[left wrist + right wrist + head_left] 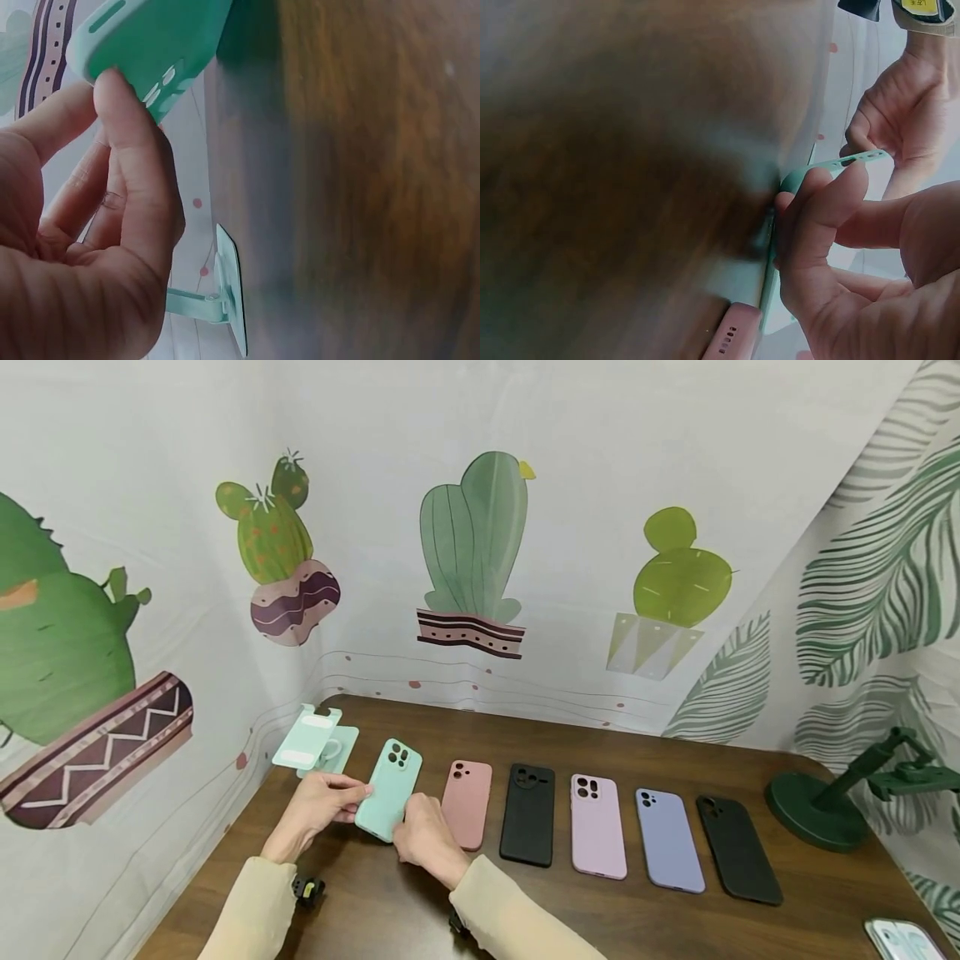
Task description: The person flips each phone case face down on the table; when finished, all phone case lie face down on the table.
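Note:
A mint-green phone case (388, 789) is tilted up off the brown table, its camera cutouts toward the back. My left hand (321, 810) pinches its left edge between thumb and fingers, also plain in the left wrist view. At the lower right edge, my right hand (429, 835) grips the same case with curled fingers. In the right wrist view the right hand's fingers hide much of the case (795, 178). Just beyond the left hand stands a mint folding phone stand (309, 739). A pink phone case (468, 810) lies right of the right hand.
Rightward in a row lie a black case (527, 827), a light pink-purple case (598, 839), a lavender case (671, 852) and another black case (738, 856). A dark green stand (817, 814) is at the right. A pale phone-like object (900, 939) lies at the lower right corner.

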Motion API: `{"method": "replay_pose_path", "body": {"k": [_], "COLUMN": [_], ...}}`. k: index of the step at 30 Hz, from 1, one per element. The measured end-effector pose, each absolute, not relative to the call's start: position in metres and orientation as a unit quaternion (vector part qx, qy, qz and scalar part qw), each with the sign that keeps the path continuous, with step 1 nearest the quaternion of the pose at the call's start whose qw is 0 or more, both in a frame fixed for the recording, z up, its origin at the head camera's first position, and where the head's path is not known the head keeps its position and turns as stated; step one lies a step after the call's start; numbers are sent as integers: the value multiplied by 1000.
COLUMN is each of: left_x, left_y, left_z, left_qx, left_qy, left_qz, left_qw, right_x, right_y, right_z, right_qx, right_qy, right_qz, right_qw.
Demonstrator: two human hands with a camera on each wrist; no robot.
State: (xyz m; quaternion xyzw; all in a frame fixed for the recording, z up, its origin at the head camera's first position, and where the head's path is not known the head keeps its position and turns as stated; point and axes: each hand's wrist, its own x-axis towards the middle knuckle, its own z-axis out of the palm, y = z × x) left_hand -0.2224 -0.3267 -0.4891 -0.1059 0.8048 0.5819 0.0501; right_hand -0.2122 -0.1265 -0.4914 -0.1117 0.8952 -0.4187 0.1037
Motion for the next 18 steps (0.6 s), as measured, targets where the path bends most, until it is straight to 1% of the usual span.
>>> {"method": "replay_pose_path", "body": {"k": [7, 14, 18], "left_x": [-221, -222, -223], "left_y": [-326, -320, -316], "left_z": [-493, -498, -498], "left_qx": [-113, -123, -119], "left_qy": [815, 857, 868], "left_qz": [566, 499, 481], "left_qw": [49, 28, 29], "right_x": [-212, -212, -213], "right_y": [-121, -117, -115], "right_z": [-491, -491, -491], "right_qx": [-113, -123, -129], "right_qy": [900, 906, 904], "right_qz": [-409, -395, -398], "right_qw": [97, 93, 91]}}
